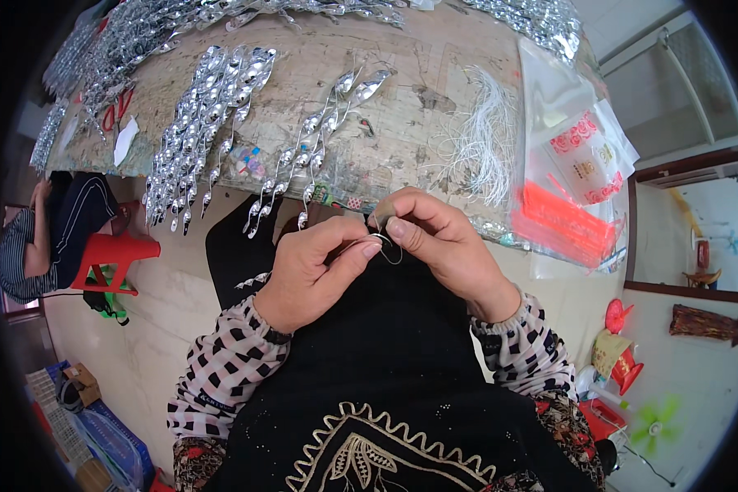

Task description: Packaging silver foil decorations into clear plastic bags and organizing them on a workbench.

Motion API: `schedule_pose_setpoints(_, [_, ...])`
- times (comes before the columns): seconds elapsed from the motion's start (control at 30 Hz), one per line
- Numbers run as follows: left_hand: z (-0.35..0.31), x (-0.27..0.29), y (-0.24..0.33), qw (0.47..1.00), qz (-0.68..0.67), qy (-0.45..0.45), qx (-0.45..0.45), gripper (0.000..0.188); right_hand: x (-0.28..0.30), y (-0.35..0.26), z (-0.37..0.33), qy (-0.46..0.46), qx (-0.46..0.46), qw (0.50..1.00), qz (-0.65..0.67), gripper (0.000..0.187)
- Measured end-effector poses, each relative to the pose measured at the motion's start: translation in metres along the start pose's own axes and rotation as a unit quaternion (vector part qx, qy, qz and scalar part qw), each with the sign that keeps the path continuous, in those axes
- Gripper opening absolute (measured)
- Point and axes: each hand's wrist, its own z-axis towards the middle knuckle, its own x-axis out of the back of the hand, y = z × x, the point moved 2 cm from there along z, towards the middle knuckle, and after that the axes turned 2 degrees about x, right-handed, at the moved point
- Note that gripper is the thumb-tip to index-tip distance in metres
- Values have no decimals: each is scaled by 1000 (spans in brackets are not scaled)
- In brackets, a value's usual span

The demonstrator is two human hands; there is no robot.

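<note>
Worktable [422, 127]: scuffed beige top, just beyond both hands.
Silver twisted streamers [201, 123]: one bunch overhanging the near edge, left of centre.
Clear plastic bags [545, 86]: table's right; red floral print, gold marks too small to read.
Left hand [316, 266]: fingers curled, thumb and forefinger pinched together on a thin cord [395, 261].
Right hand [444, 246]: curled likewise, thumb and forefinger gripping a small grey piece [383, 214].
Cord's place: looped below the fingertips, above the dark-clad lap.

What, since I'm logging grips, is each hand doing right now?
Left hand: closed, thumb and forefinger apparently pinching a thin thread.
Right hand: closed in a pinch; what it holds can't be told.
</note>
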Motion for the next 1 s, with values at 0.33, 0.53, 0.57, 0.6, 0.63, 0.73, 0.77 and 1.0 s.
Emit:
schedule_pose_setpoints(0.33, [3, 0, 7, 998, 44, -38, -29, 12, 6, 6, 2, -79, 4, 996, 43, 6])
schedule_pose_setpoints(0.53, [5, -2, 2, 999, -1, -32, 14, 13, 2, 4, 2, -37, 54, 997, -37, 4])
schedule_pose_setpoints(0.57, [5, -2, 1, 999, -1, -32, 14, 13, 2, 3, 3, -11, 78, 992, -96, 5])
schedule_pose_setpoints(0.6, [5, -2, 0, 999, -14, -30, 24, 14, 3, 1, 4, 14, 101, 983, -154, 5])
schedule_pose_setpoints(0.63, [5, -3, -1, 999, -28, -27, 35, 15, 3, 0, 4, 14, 100, 983, -154, 5])
schedule_pose_setpoints(0.73, [6, -1, -2, 999, -19, -32, 36, 18, 2, -1, 7, 31, 121, 973, -193, 5])
schedule_pose_setpoints(0.77, [5, -1, -3, 999, -20, -32, 36, 18, 1, -1, 8, 37, 124, 973, -193, 5])
schedule_pose_setpoints(1.0, [6, 0, -9, 997, -29, -3, 77, 15, 9, -9, 15, 91, 135, 963, -214, 6])
